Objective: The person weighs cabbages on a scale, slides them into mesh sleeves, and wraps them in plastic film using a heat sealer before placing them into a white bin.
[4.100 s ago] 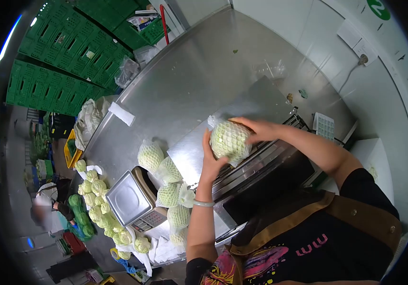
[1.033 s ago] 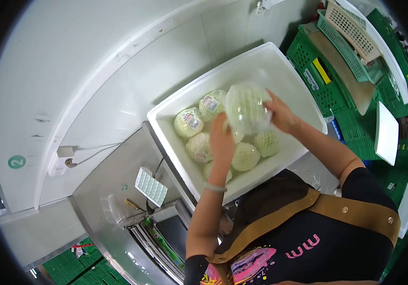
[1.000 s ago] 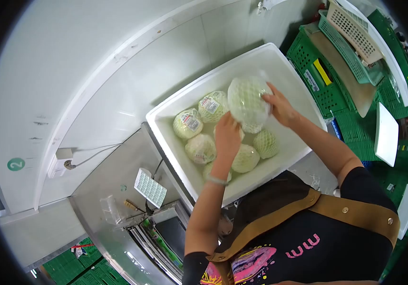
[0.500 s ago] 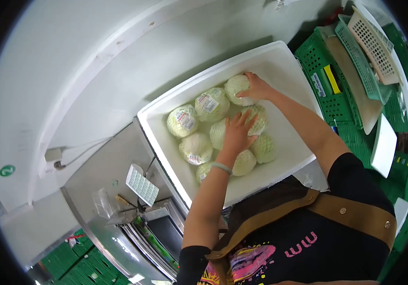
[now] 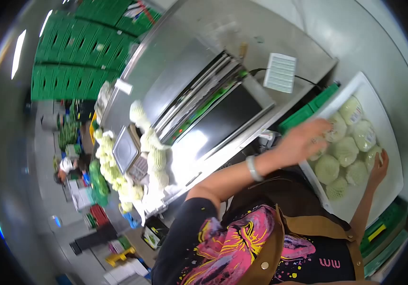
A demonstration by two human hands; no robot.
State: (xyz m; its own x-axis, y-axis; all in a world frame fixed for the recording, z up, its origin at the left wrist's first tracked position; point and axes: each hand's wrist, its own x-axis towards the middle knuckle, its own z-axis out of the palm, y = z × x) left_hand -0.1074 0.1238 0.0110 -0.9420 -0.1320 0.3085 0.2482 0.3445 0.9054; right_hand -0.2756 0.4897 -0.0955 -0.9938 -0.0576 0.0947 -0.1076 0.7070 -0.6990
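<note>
A white foam box (image 5: 385,199) at the right holds several round pale green vegetables (image 5: 345,151) in foam nets and clear wrap, some with labels. My right hand (image 5: 379,167) has its fingers against the outer side of a wrapped vegetable (image 5: 372,157) near the box's right wall. Raised over the box's left edge is my left hand (image 5: 305,141), blurred, with its fingers loosely bent and apart; nothing shows in it. A pale band circles the left wrist.
A steel wrapping machine (image 5: 166,78) fills the middle, with a label sheet (image 5: 280,72) behind it. More netted vegetables (image 5: 156,159) stand by a scale (image 5: 127,147). Green crates (image 5: 78,45) are stacked at upper left. Another person (image 5: 66,166) is far left.
The view has swung left, bringing the machine and the room beyond into sight. My left hand has lifted off the vegetables toward the box's left edge. My right hand remains by one at the side.
</note>
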